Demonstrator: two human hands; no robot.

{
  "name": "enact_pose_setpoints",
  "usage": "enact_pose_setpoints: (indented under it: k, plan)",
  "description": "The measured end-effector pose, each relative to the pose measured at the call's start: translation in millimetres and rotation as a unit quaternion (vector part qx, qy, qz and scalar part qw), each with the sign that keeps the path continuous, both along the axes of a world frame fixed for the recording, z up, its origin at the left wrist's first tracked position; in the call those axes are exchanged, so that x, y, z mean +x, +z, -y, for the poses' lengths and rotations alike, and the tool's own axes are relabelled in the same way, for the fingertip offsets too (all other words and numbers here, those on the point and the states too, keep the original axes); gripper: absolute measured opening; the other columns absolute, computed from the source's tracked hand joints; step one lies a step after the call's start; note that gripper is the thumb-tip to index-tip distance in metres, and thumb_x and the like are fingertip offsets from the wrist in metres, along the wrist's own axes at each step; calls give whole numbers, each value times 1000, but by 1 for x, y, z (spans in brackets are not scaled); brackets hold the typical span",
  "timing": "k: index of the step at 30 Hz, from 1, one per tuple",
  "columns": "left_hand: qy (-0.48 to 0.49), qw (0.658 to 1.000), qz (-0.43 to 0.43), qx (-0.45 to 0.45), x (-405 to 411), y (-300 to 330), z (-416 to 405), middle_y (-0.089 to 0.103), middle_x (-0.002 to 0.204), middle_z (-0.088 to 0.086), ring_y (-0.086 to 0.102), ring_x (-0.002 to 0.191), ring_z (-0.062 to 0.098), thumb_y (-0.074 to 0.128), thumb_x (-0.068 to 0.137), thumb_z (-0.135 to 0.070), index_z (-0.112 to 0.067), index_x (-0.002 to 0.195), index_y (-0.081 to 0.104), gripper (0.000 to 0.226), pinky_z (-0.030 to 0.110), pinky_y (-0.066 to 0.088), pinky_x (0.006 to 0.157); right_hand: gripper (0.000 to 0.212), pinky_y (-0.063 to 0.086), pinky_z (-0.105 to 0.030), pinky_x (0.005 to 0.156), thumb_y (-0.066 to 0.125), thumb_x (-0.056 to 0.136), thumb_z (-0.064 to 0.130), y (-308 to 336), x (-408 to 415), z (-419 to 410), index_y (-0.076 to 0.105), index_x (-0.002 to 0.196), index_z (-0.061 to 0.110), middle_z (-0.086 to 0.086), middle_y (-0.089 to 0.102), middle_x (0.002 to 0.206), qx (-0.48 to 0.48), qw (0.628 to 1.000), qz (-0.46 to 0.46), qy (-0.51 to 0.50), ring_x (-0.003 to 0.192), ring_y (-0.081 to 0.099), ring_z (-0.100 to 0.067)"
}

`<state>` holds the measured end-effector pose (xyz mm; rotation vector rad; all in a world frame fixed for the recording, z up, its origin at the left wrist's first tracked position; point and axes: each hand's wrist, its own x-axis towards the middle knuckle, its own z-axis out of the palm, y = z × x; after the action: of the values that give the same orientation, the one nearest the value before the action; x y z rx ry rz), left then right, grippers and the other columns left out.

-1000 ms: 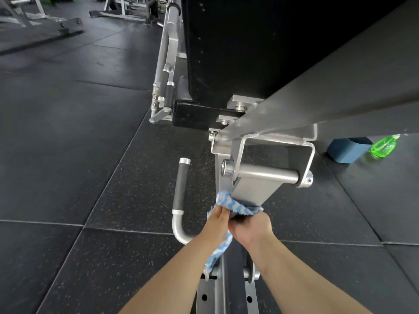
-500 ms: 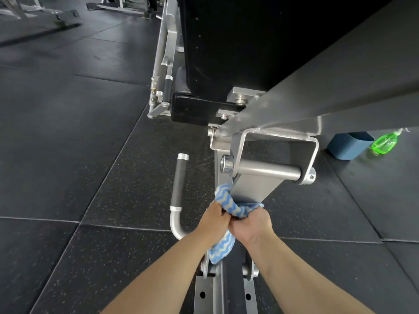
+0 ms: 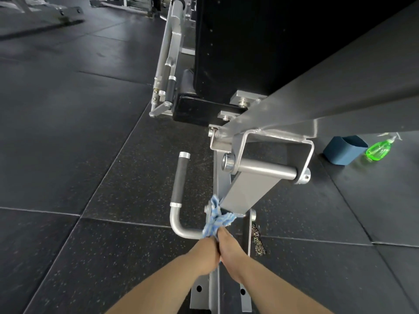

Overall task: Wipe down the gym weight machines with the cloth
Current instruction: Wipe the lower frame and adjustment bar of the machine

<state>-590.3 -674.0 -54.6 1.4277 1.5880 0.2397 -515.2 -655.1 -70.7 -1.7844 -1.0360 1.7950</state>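
Both hands, left hand [image 3: 205, 254] and right hand [image 3: 231, 254], clenched on bunched cloth [image 3: 216, 219] pointing up-frame against machine arm [image 3: 247, 191]; fingers hidden.

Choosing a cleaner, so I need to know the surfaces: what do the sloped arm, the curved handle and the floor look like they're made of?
Sloped arm: looks like painted or coated steel, matte grey with an even sheen.
Curved handle: bare polished metal at the bend, with a black textured grip sleeve, probably rubber or foam.
Floor: seemingly rubber tiles, black with pale flecks and visible seams.
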Motion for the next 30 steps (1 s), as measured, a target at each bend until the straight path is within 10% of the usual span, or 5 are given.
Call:
enact_pose_setpoints:
  k: [8,11,16,21,30]
  plan:
    - [-37,999,8,30,-26,4,19,49,68,-4,48,75,12,52,85,-6,-3,77,59,11,10,32,53,19,48,-24,54,48,96,12,14,34,21,63,90,2,-11,65,74,-94,993,-53,-49,62,59,-19]
    - [81,983,155,63,-33,23,13,61,80,-6,55,74,7,62,87,-14,-16,89,64,4,8,42,59,16,51,-31,59,56,94,17,21,49,11,64,91,4,-13,66,83,-58,978,-52,-192,70,59,-23]
    - [269,929,56,247,-33,24,-4,51,70,-3,46,64,10,54,92,-13,-12,79,53,13,12,35,55,20,52,-34,64,61,90,22,36,53,-4,50,80,8,-5,53,71,151,910,42,-383,63,55,-18]
    - [26,983,-42,175,-22,-6,-10,1,157,8,12,144,19,41,95,-3,-3,148,13,60,18,14,110,14,41,-28,59,52,92,20,16,34,-19,53,97,7,-5,53,81,145,956,249,-44,69,50,-18]
    - [-99,988,-105,54,-15,-23,-11,-24,153,15,40,131,32,49,93,-8,-20,150,1,76,29,41,98,47,39,-32,89,39,98,17,-4,21,-27,23,138,-3,-23,47,130,127,893,378,207,117,50,-31]
